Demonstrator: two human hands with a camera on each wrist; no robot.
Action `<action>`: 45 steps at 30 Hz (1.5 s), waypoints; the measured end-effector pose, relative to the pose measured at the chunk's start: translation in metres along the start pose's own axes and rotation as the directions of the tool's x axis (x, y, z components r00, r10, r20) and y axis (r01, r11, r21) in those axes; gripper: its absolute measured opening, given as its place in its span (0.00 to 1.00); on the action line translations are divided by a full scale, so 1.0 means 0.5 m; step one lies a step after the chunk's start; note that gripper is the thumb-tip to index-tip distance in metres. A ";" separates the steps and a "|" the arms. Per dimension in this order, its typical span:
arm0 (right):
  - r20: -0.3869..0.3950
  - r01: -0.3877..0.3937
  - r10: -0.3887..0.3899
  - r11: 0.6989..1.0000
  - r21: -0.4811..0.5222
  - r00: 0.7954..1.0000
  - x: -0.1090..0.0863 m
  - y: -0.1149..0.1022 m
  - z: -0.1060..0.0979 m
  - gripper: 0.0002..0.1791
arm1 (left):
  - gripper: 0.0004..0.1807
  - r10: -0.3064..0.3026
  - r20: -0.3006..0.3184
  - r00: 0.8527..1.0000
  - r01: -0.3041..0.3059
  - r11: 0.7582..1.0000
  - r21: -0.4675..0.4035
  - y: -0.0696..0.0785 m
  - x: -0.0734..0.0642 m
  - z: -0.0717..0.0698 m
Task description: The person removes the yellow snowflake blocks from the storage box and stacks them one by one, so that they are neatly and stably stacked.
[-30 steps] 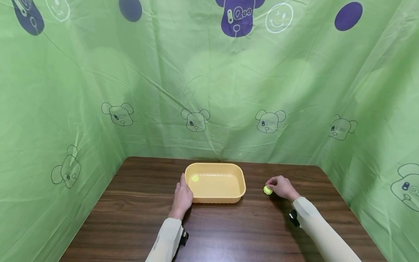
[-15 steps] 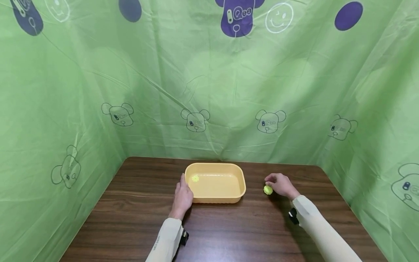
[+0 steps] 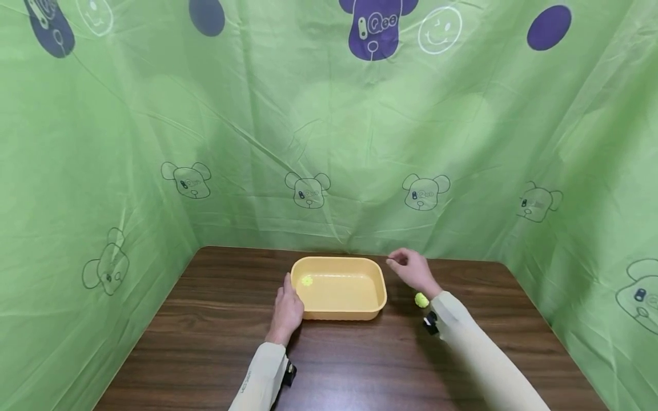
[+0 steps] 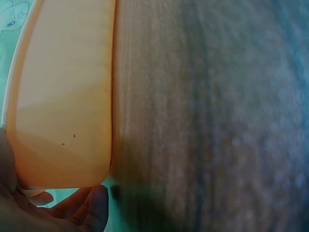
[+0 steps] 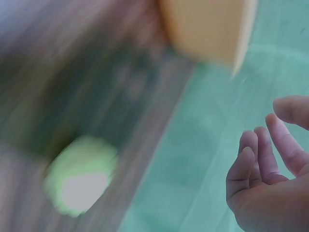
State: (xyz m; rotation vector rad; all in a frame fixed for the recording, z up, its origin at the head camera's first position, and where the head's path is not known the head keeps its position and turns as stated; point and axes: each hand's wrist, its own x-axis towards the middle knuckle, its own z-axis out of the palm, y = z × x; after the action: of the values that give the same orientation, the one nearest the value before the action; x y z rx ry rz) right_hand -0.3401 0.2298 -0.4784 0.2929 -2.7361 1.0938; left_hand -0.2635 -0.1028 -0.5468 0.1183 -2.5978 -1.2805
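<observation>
My left hand [image 3: 287, 314] grips the left end of a pale yellow rectangular tray [image 3: 360, 315]; in the left wrist view its fingers [image 4: 96, 203] curl at the tray's end wall, close to the table. A small flat yellow flower shape [image 3: 307, 281] lies inside the tray, toward its left end. My right hand [image 3: 413, 273] hovers beyond the tray's right rim, thumb and index finger close together; I cannot tell whether something thin is between them. Behind it on the table sits a small round yellow-green piece with a scalloped edge [image 3: 421, 300], blurred in the right wrist view.
The tray stands toward the back of a dark wood-grain table [image 3: 349, 365]. A green curtain [image 3: 360, 125] with printed bear heads surrounds the table at the back and sides, close to its far edge.
My right hand has left the round yellow-green piece and moved left and away from me, toward the tray's right rim. The round piece, tray and left hand stay where they were.
</observation>
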 end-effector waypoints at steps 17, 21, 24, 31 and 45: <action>0.181 -0.128 0.085 0.963 0.237 0.980 0.083 -0.204 0.248 0.10 | 0.31 0.045 -0.026 0.999 -0.044 0.998 0.037 0.005 0.013 0.014; 0.251 -0.155 0.102 0.968 0.197 0.963 0.079 -0.216 0.300 0.09 | 0.31 0.068 -0.028 0.997 -0.067 0.997 0.047 0.005 0.012 0.012; 0.258 -0.162 0.112 0.970 0.181 0.960 0.073 -0.222 0.325 0.08 | 0.31 0.071 -0.021 0.997 -0.070 0.996 0.046 0.006 0.011 0.011; 0.256 -0.226 0.182 0.962 0.154 0.949 0.067 -0.224 0.358 0.13 | 0.31 0.053 -0.012 0.999 -0.052 0.998 0.036 0.006 0.013 0.007; 0.301 -0.069 0.090 0.994 -0.083 0.949 0.081 -0.224 0.379 0.14 | 0.30 0.050 -0.024 0.998 -0.049 0.998 0.043 -0.001 0.021 0.001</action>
State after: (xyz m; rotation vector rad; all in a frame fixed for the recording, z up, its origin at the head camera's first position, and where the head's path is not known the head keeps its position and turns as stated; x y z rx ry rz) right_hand -0.3688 0.0139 -0.5299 0.3721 -3.0763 1.0440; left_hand -0.2738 -0.1048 -0.5457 0.0772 -2.5905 -1.1998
